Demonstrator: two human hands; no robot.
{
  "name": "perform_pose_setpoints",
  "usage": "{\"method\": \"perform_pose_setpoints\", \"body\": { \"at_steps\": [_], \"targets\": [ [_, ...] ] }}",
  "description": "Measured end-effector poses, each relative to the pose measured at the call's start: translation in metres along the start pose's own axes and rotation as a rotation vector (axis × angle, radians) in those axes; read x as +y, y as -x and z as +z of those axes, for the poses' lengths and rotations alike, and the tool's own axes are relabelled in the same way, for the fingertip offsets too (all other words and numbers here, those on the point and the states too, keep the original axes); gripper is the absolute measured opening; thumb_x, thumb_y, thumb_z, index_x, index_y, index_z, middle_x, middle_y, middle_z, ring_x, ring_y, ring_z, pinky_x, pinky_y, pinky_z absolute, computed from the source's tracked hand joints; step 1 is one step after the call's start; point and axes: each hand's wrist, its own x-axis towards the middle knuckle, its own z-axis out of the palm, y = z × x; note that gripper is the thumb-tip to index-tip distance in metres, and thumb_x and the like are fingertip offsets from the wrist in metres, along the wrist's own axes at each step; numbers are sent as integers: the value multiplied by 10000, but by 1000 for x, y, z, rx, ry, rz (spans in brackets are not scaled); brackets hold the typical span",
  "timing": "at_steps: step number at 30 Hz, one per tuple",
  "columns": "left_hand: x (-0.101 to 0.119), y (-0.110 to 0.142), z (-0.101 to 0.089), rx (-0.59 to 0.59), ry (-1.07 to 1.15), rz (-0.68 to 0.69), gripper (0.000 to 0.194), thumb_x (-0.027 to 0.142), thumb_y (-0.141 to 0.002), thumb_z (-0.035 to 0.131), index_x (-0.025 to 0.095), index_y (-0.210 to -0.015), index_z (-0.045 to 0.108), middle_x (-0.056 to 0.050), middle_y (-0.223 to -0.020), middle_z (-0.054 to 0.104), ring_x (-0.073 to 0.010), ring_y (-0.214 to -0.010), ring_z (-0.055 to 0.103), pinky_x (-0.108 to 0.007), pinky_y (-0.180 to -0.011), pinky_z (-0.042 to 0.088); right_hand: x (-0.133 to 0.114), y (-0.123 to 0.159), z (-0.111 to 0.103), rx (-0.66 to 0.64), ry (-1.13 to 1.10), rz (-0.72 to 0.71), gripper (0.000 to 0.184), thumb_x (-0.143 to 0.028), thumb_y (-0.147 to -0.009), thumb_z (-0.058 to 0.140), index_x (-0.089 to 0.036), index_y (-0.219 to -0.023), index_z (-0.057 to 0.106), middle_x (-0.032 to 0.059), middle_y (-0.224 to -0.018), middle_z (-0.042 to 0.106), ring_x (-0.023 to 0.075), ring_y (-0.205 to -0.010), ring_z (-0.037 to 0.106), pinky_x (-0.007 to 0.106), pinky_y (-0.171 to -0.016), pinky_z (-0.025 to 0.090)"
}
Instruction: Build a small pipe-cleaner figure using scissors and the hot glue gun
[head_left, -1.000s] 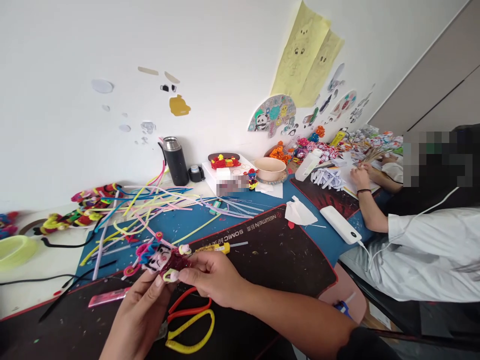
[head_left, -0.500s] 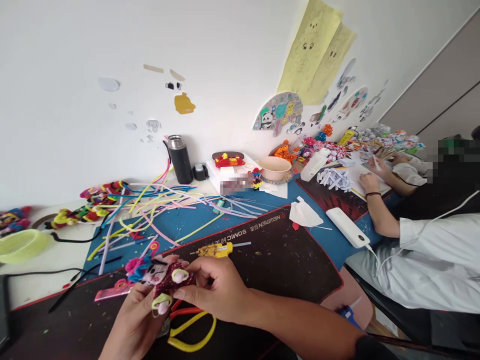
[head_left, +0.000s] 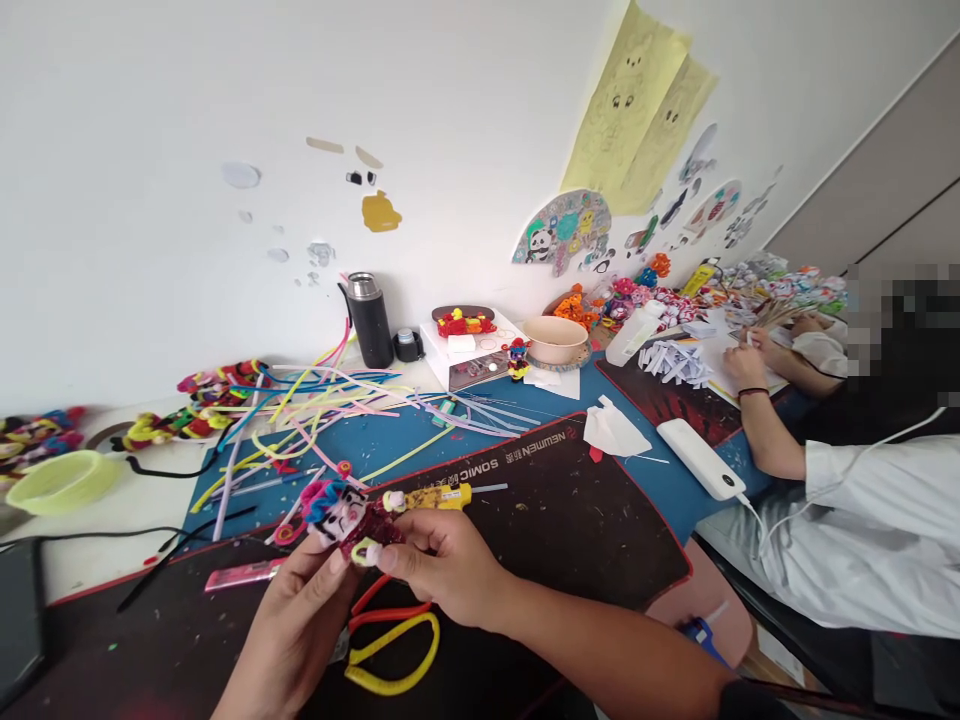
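Between my two hands is a small pipe-cleaner doll [head_left: 347, 517] with a pink face, a blue and pink headdress and a dark red sparkly body. My left hand [head_left: 300, 600] grips it from below, at the head side. My right hand [head_left: 450, 575] pinches the body near a pale yellow-green cuff with a whitish tip. Under the hands lie scissors [head_left: 394, 655] with yellow and orange handles, their blades mostly hidden. Just beyond my right hand is a yellow glue gun [head_left: 439, 497]. A pink strip-shaped tool [head_left: 244, 575] lies left of the doll.
Loose pipe cleaners [head_left: 322, 400] spread over the blue mat at back left, near finished dolls [head_left: 217, 385]. A black thermos [head_left: 370, 325], a beige bowl [head_left: 555, 343] and a white power bank [head_left: 700, 460] stand or lie beyond. At right, a co-worker's hands [head_left: 746, 365] handle paper.
The doll has turned, its face now more upright and toward me, with the cuffs shifted up and right. Both hands still hold it. The whole view has shifted slightly.
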Motion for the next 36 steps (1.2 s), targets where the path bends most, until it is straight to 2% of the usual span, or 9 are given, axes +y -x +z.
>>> {"method": "perform_pose_setpoints", "body": {
  "at_steps": [4,7,13,19,25,28,31,34,36],
  "targets": [
    [1,4,13,41,12,30,481,506,-501,1076,228,-828,858,-113,-964,861,-357,-927,802,-487,-904,665,5,-2,1,7,-86,26,641,-772,-803,860,-168,-977,735,-103,-579,425,54,-449,295,256,-454,208],
    [1,4,15,8,14,30,458,506,-547,1063,217,-838,859,-141,-1019,863,-384,-998,794,-521,-951,650,8,-3,1,15,-110,42,646,-766,-789,873,-162,-974,740,-106,-563,440,49,-435,290,255,-447,205],
    [0,4,13,-25,58,8,402,461,-576,1064,221,-812,844,-140,-1011,868,-419,-1100,785,-559,-1025,622,18,-6,0,32,-138,70,670,-761,-752,899,-155,-997,755,-39,-686,630,38,-412,334,261,-438,219],
    [3,5,16,-52,56,0,419,463,-603,1053,218,-875,848,-135,-1045,868,-397,-1086,796,-531,-1000,642,15,-6,1,9,-151,49,626,-736,-771,903,-151,-932,746,-45,-656,609,41,-416,353,256,-434,221],
    [8,5,20,-45,42,-11,428,461,-577,1065,206,-837,840,-141,-1025,863,-384,-1033,801,-499,-939,667,17,-7,1,18,-179,52,632,-714,-761,922,-138,-979,780,27,-843,735,15,-405,339,255,-413,220],
    [9,4,22,-47,49,-10,426,456,-566,1073,210,-822,839,-124,-986,858,-343,-967,799,-454,-904,675,16,-9,1,29,-192,55,645,-719,-745,928,-136,-983,791,38,-866,744,16,-417,335,256,-417,213],
    [10,2,24,-45,47,-14,448,455,-561,1078,214,-869,857,-102,-962,849,-265,-845,776,-366,-804,678,11,-10,2,37,-220,57,647,-728,-705,949,-142,-901,757,-6,-754,692,18,-411,306,254,-414,187],
    [11,0,24,-39,62,-12,439,432,-553,1086,216,-859,857,-69,-902,827,-199,-753,729,-287,-713,657,6,-11,2,13,-238,62,633,-723,-714,951,-148,-834,715,-97,-529,495,29,-399,251,249,-413,157],
    [13,0,25,-40,76,-12,421,411,-553,1090,215,-840,852,-53,-877,811,-181,-744,711,-260,-692,645,4,-12,2,-6,-236,66,631,-724,-726,946,-148,-827,709,-135,-454,382,36,-391,224,248,-411,150]
  ]
}}
